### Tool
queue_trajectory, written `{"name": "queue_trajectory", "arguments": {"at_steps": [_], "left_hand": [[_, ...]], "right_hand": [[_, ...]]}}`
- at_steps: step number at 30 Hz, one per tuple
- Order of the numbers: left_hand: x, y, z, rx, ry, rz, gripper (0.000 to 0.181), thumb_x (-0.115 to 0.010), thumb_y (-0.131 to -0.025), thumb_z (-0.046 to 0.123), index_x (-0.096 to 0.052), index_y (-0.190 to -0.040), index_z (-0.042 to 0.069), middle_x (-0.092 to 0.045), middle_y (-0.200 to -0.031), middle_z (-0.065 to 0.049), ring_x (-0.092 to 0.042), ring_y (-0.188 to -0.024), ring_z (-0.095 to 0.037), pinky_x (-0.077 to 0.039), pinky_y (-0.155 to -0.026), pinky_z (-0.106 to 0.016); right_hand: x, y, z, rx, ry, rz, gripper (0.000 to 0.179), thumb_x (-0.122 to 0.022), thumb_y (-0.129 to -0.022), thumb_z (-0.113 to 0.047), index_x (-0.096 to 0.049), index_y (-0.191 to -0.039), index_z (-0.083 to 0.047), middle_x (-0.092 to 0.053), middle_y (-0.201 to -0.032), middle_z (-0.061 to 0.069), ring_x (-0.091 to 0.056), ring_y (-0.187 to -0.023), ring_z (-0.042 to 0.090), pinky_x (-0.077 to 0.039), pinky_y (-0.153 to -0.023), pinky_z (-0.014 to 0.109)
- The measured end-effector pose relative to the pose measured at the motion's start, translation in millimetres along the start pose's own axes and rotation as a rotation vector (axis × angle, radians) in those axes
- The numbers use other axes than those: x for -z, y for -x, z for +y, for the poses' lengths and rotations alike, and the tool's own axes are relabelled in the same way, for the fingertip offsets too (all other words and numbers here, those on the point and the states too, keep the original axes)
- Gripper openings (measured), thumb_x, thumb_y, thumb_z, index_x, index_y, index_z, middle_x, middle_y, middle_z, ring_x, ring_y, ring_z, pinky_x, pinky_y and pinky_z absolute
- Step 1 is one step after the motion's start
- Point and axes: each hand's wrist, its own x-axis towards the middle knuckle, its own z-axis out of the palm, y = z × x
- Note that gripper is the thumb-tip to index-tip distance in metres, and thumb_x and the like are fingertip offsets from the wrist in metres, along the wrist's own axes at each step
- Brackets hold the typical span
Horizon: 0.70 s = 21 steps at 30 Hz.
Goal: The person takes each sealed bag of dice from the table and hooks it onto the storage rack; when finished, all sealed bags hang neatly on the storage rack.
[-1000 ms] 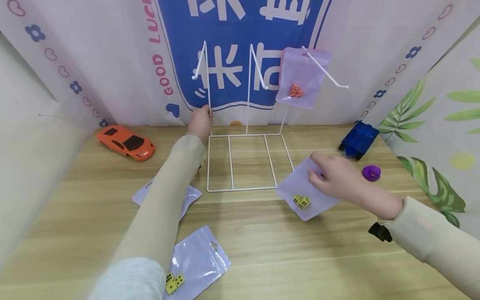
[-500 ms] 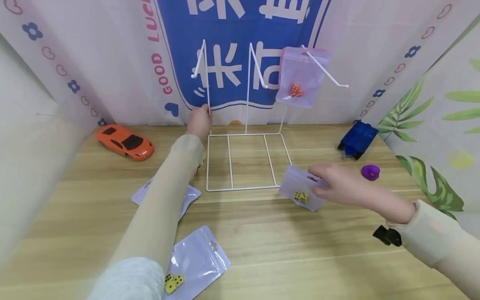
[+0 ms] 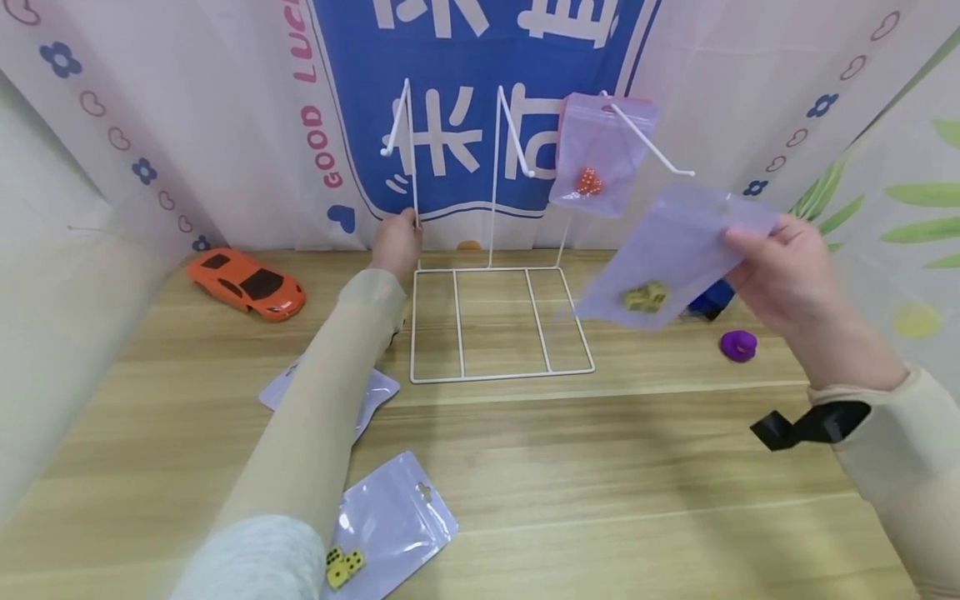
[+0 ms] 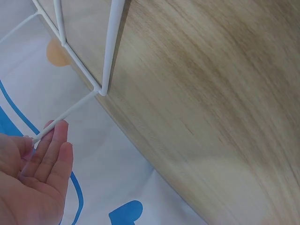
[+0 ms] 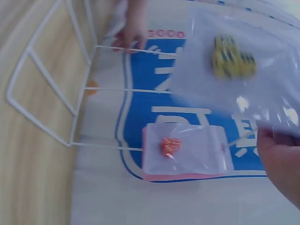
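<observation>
My left hand pinches the left upright of a white wire rack between thumb and fingers, as the left wrist view also shows. With thumb and fingers my right hand grips the top edge of a clear zip bag with yellow dice inside. That bag is raised off the table, tilted, below and in front of the rack's right hook. On this hook hangs another zip bag with red dice; pink shows behind it in the right wrist view.
A zip bag with yellow dice lies near the front, and another bag is partly under my left forearm. An orange toy car stands left. At right are a purple hat-shaped piece and a partly hidden blue toy.
My right hand has lifted the bag of yellow dice from low over the table, up and to the right, towards the right hook. The left hand keeps its hold on the upright.
</observation>
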Motion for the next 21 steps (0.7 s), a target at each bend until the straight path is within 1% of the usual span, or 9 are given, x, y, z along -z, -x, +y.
{"name": "queue_trajectory", "arguments": {"at_steps": [1, 2, 4, 6, 9, 12, 15, 19, 21], "left_hand": [[-0.1, -0.3, 0.1, 0.001, 0.003, -0.002, 0.021, -0.038, -0.099, 0.015, -0.052, -0.108, 0.002, -0.056, -0.09, -0.013, -0.052, -0.079, -0.025, -0.045, -0.07, -0.036], [-0.2, -0.5, 0.0, 0.002, 0.003, -0.001, 0.021, -0.038, -0.099, 0.015, -0.052, -0.108, 0.002, -0.056, -0.09, -0.012, -0.052, -0.079, -0.025, -0.045, -0.07, -0.035], [-0.3, -0.9, -0.2, 0.001, 0.007, 0.0, 0.021, -0.039, -0.098, 0.015, -0.052, -0.108, 0.002, -0.057, -0.09, -0.013, -0.052, -0.079, -0.025, -0.045, -0.07, -0.036], [-0.3, -1.0, -0.3, -0.001, 0.007, 0.007, 0.02, -0.039, -0.098, 0.015, -0.052, -0.107, 0.002, -0.057, -0.09, -0.013, -0.053, -0.079, -0.026, -0.045, -0.071, -0.036], [0.1, -0.4, -0.6, -0.006, 0.002, 0.017, 0.02, -0.04, -0.098, 0.014, -0.052, -0.107, 0.001, -0.058, -0.09, -0.014, -0.053, -0.078, -0.026, -0.045, -0.071, -0.037], [-0.1, 0.0, -0.6, -0.008, 0.001, 0.017, 0.02, -0.04, -0.098, 0.014, -0.052, -0.108, 0.001, -0.057, -0.09, -0.014, -0.053, -0.078, -0.026, -0.045, -0.071, -0.037], [-1.0, -0.2, -1.2, -0.009, 0.007, 0.006, 0.02, -0.04, -0.098, 0.014, -0.052, -0.109, 0.001, -0.057, -0.091, -0.014, -0.053, -0.079, -0.026, -0.045, -0.071, -0.036], [-1.6, -1.1, -1.9, -0.013, 0.003, 0.004, 0.02, -0.04, -0.098, 0.014, -0.052, -0.108, 0.002, -0.057, -0.091, -0.013, -0.053, -0.079, -0.025, -0.046, -0.071, -0.036], [-1.3, -1.7, -1.8, -0.015, -0.002, 0.006, 0.02, -0.04, -0.098, 0.014, -0.052, -0.108, 0.001, -0.058, -0.091, -0.014, -0.054, -0.08, -0.026, -0.046, -0.071, -0.037]], "right_hand": [[-0.3, -5.1, -2.7, 0.027, -0.078, 0.027, 0.016, -0.05, -0.086, 0.015, -0.063, -0.096, 0.013, -0.065, -0.097, 0.019, -0.063, -0.088, 0.027, -0.05, -0.078, 0.033], [-0.6, -9.6, -5.0, 0.04, -0.131, 0.056, 0.016, -0.05, -0.086, 0.014, -0.062, -0.097, 0.014, -0.064, -0.098, 0.02, -0.063, -0.089, 0.028, -0.05, -0.078, 0.034], [-0.9, -16.9, -7.0, 0.044, -0.151, 0.111, 0.016, -0.05, -0.087, 0.013, -0.061, -0.099, 0.014, -0.064, -0.099, 0.021, -0.062, -0.09, 0.028, -0.05, -0.079, 0.034], [-0.6, -22.4, -6.9, 0.004, -0.119, 0.14, 0.016, -0.051, -0.087, 0.012, -0.061, -0.099, 0.013, -0.064, -0.1, 0.019, -0.062, -0.092, 0.026, -0.049, -0.08, 0.033], [-1.2, -28.8, -2.6, -0.04, -0.056, 0.142, 0.015, -0.053, -0.088, 0.008, -0.063, -0.099, 0.01, -0.064, -0.101, 0.016, -0.062, -0.093, 0.025, -0.048, -0.081, 0.032], [-3.4, -34.6, 1.1, -0.048, -0.023, 0.166, 0.014, -0.056, -0.086, 0.006, -0.064, -0.098, 0.008, -0.065, -0.1, 0.015, -0.061, -0.093, 0.023, -0.048, -0.082, 0.032], [-6.6, -39.4, 3.4, -0.045, 0.041, 0.199, 0.012, -0.061, -0.085, 0.003, -0.065, -0.096, 0.007, -0.066, -0.098, 0.012, -0.061, -0.093, 0.021, -0.046, -0.084, 0.031], [-8.2, -45.1, 6.2, -0.093, 0.157, 0.246, 0.014, -0.065, -0.083, -0.004, -0.066, -0.096, 0.002, -0.065, -0.099, 0.008, -0.058, -0.096, 0.019, -0.04, -0.089, 0.033], [-7.0, -48.1, 7.4, -0.131, 0.189, 0.272, 0.016, -0.065, -0.085, -0.008, -0.064, -0.099, -0.001, -0.063, -0.104, 0.006, -0.055, -0.101, 0.018, -0.034, -0.096, 0.035]]}}
